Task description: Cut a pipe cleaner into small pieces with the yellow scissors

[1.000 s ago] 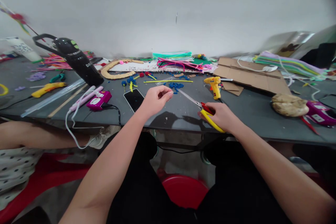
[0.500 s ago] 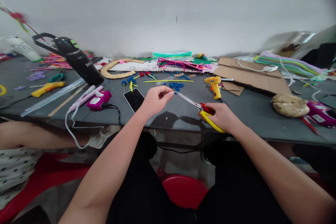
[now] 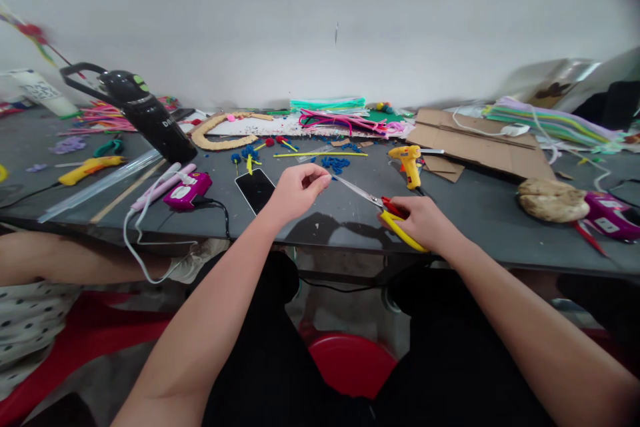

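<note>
My right hand (image 3: pixel 423 221) grips a pair of scissors (image 3: pixel 357 191) by handles of yellow and red, the blades aimed left. Pinched fingers of my left hand (image 3: pixel 303 190) meet right at the blade tips; whatever they hold is too small to make out. Just beyond the blades lie short blue fuzzy pieces (image 3: pixel 335 164) and a long yellow pipe cleaner (image 3: pixel 320 154). A phone (image 3: pixel 255 191) rests on the table, partly behind my left forearm. Beside it are blue fuzzy flowers on yellow stems (image 3: pixel 251 159).
A yellow glue gun (image 3: pixel 413 165) stands right of the scissors, before flat cardboard (image 3: pixel 475 144). To the left are a black bottle (image 3: pixel 150 117), a purple device (image 3: pixel 189 191) with cords and another glue gun (image 3: pixel 93 169). Another person's arm (image 3: pixel 75 259) reaches in at the left edge.
</note>
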Motion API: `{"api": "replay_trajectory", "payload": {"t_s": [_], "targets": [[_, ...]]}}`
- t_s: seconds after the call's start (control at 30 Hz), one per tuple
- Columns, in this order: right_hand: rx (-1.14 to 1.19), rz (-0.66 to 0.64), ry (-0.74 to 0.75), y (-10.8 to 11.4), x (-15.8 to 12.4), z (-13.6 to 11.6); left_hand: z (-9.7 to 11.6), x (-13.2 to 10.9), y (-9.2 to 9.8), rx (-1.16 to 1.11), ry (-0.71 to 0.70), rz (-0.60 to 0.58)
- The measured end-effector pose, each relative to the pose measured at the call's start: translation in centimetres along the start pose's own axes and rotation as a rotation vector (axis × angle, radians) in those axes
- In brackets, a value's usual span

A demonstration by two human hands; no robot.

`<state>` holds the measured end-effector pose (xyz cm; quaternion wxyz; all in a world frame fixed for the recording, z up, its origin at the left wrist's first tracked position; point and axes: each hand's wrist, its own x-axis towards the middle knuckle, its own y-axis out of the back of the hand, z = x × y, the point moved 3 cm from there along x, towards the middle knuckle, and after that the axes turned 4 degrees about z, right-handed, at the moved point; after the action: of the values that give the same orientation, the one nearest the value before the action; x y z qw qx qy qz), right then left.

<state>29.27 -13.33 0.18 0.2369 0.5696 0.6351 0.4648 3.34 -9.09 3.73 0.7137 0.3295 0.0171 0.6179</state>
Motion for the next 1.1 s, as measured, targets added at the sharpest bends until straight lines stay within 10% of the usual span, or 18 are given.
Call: {"api": "replay_trajectory", "payload": {"t_s": [1.1], "targets": [[-0.010,0.045,-0.015,0.14,0.03,0.13,0.42,-0.07,-0.07,-0.040,0.005,0.012]]}}
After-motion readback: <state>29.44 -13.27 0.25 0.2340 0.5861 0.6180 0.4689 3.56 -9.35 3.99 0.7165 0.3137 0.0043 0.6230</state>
